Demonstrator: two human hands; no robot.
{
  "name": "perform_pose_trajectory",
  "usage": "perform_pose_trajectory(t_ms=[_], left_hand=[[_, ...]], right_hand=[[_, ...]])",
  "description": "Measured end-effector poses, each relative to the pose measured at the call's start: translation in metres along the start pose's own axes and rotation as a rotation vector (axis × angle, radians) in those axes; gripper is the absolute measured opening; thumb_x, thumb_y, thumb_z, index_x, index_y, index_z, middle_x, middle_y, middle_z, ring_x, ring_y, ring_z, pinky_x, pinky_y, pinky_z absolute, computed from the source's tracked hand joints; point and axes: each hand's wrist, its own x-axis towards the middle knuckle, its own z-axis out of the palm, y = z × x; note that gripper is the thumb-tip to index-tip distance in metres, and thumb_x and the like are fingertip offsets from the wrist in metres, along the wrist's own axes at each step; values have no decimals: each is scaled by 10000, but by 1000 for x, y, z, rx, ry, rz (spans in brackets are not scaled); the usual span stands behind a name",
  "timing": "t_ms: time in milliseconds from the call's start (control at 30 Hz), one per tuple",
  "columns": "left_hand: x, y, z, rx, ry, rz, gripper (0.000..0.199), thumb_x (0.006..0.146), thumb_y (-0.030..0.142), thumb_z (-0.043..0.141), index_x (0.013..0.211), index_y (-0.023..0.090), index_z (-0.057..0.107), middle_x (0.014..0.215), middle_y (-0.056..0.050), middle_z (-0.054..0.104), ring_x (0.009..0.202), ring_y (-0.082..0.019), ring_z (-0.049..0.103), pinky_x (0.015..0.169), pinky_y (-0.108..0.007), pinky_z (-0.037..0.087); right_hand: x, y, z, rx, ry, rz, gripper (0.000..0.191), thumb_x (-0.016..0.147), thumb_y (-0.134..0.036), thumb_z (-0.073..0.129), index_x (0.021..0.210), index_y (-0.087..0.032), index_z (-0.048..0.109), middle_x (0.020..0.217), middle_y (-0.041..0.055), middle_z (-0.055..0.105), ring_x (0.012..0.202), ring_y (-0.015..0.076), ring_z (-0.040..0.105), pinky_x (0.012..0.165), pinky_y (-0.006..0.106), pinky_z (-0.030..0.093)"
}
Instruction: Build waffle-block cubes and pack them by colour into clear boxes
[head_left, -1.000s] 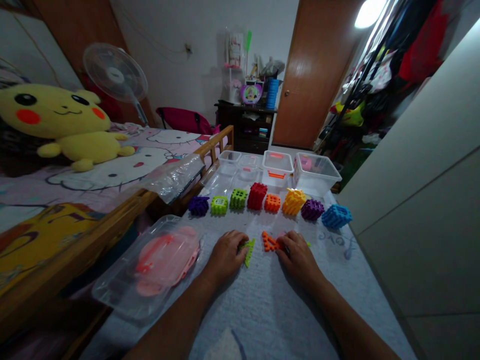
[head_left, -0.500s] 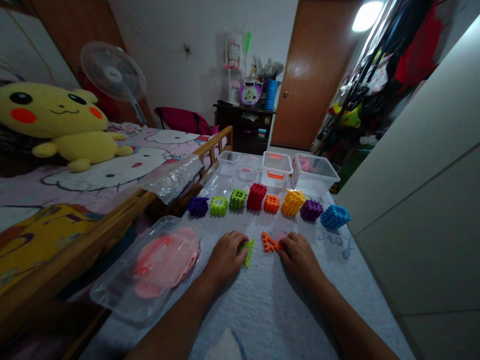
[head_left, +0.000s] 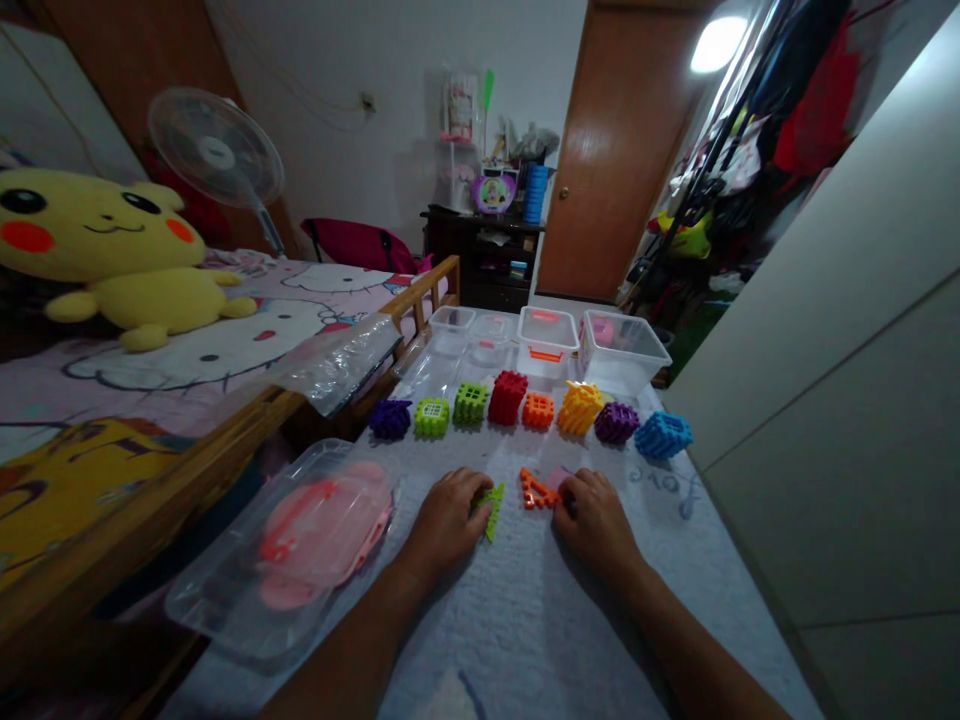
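Two bare hands are pinching a flat green notched plastic piece (head_left: 492,512) and a flat orange triangular plastic piece (head_left: 538,491) mid-surface.
The left hand (head_left: 447,518) is curling around the green piece, the right hand (head_left: 597,515) around the orange one's corner; both are partly covering them. The pale cloth-covered surface (head_left: 517,620) is carrying bright block stacks (head_left: 508,398) nearer its far edge, with clear plastic bins (head_left: 626,348) behind, a bed (head_left: 225,335) standing alongside its left edge.

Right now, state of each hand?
Left hand: fingers closed on the green piece.
Right hand: fingers curled at the orange piece; grip cannot be told.
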Motion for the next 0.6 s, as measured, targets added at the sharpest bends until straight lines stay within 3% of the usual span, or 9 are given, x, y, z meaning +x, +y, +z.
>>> perform_pose_trajectory(t_ms=[267, 400, 600], left_hand=[[1, 3, -1, -9, -2, 6, 177, 804, 152, 539, 950, 181, 636, 944, -60, 630, 916, -207, 564, 849, -336, 426], [0, 3, -2, -11, -4, -3, 180, 799, 146, 545, 950, 183, 636, 952, -61, 638, 924, -211, 571, 855, -337, 427], [0, 4, -1, -9, -4, -4, 182, 802, 142, 544, 949, 191, 637, 979, -63, 648, 961, -215, 575, 885, -341, 425]], right_hand=[[14, 8, 3, 141, 99, 97, 66, 720, -152, 534, 692, -181, 586, 731, 47, 595, 735, 196, 542, 695, 296, 392], [35, 5, 0, 233, 194, 173, 70, 682, -196, 539, 623, -190, 577, 658, 26, 588, 656, 177, 542, 625, 275, 374], [72, -3, 3, 233, 366, 305, 141, 738, -275, 520, 687, -175, 606, 702, 51, 628, 659, 180, 563, 625, 275, 387]])
